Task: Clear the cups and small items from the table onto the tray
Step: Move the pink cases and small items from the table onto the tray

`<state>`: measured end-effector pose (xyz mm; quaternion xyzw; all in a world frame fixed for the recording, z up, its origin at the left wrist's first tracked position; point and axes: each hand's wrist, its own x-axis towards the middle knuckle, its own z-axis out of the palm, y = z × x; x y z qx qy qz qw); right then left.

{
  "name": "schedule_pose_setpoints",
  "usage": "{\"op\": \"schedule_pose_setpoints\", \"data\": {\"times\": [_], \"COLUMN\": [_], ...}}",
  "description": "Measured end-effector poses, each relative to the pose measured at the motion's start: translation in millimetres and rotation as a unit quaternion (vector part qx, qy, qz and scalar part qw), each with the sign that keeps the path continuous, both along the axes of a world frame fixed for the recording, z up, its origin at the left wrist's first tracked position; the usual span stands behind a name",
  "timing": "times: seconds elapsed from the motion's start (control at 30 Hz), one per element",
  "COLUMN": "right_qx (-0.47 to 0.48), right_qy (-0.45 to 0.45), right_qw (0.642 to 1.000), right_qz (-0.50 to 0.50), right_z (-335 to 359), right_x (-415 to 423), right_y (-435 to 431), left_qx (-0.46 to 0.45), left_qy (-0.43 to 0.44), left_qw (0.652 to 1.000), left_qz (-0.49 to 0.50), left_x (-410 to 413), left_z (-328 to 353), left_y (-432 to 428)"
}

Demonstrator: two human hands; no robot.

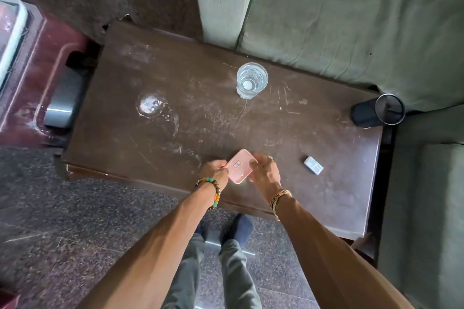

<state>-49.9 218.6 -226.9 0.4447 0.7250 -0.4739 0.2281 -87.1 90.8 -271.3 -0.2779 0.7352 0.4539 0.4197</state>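
Observation:
A small pink box (pixel 239 166) with a sticker on its lid lies near the front edge of the dark brown table (pixel 175 133). My left hand (pixel 215 170) grips its left side and my right hand (pixel 263 170) grips its right side. A clear glass (pixel 251 81) with a little water stands upright toward the table's back. A black tumbler (pixel 379 110) stands at the far right corner. A small grey matchbox-like box (pixel 313 165) lies to the right of my hands. A tray with a pale rim (pixel 15 22) shows at the left edge of the view.
A wet ring mark (pixel 150 106) is on the table's left half. A green sofa (pixel 351 20) runs behind and to the right of the table. A maroon stool-like surface (pixel 37 78) stands to the left. My legs and feet (pixel 238 228) are below the front edge.

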Motion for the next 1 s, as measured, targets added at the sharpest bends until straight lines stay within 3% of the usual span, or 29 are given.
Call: {"op": "schedule_pose_setpoints", "data": {"times": [0.23, 0.57, 0.73, 1.0], "right_qx": [-0.021, -0.058, -0.100, -0.188], "right_qy": [0.026, 0.196, 0.273, 0.270], "right_qw": [0.999, 0.978, 0.953, 0.938], "right_qz": [-0.020, 0.030, 0.086, 0.110], "right_z": [51, 219, 297, 336], "right_x": [-12, -81, -110, -104], "right_y": [-15, -67, -131, -263], "left_qx": [0.040, 0.189, 0.202, 0.166], "left_qy": [-0.011, 0.054, 0.143, 0.161], "left_qw": [0.996, 0.944, 0.926, 0.924], "left_qz": [0.083, 0.263, 0.286, 0.306], "left_x": [-7, -57, -66, -49], "left_z": [61, 272, 354, 397], "left_y": [-19, -87, -158, -283]}}
